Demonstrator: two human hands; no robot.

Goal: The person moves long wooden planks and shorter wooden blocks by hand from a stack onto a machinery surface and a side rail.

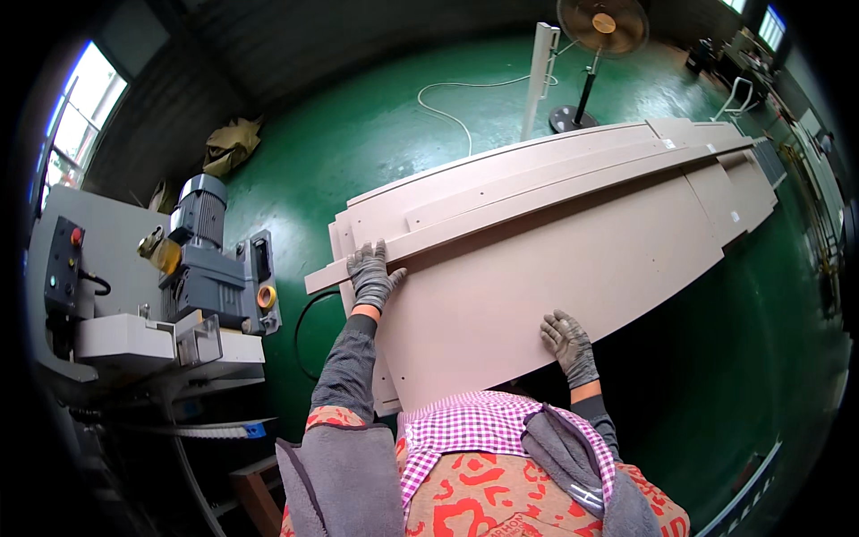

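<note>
A stack of pale pinkish-beige panels lies in front of me, the wide top one reaching from my body toward the far right. Across it runs a long narrow board, its near-left end jutting past the stack. My left hand, in a grey glove, is closed over this board near that end, fingers across the top and thumb at the near edge. Also gloved, my right hand rests with fingers outstretched on the wide panel by its right edge and holds nothing.
On the left stands a machine with a grey motor, a control box and a roll of yellow tape. Beyond the stack are a pedestal fan, a white post and a pale hose on the green floor.
</note>
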